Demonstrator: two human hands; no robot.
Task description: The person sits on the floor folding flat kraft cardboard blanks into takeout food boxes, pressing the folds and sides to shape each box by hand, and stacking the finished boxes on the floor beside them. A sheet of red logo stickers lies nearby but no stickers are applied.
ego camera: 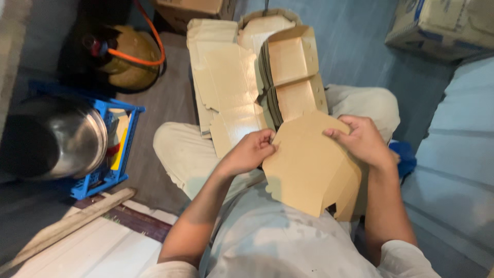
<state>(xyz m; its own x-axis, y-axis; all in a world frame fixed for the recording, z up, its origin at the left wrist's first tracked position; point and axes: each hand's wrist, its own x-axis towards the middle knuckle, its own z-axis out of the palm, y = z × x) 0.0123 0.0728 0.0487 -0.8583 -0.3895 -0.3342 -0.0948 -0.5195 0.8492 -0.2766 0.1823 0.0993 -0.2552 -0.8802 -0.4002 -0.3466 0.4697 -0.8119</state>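
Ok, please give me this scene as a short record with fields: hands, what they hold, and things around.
left hand: grips the left edge of the blank
right hand: grips the top right edge of the blank
blank: flat brown cardboard, over the lap
stack: more flat blanks, on the floor ahead
nested boxes: folded, beside the stack
pot: steel, on a blue crate

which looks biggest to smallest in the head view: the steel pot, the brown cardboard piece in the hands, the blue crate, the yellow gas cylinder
1. Steel pot and brown cardboard piece: alike in apparent size, so not ranked; the cardboard is nearer the camera.
2. Yellow gas cylinder
3. Blue crate, though the pot hides most of it, so this is unsure.
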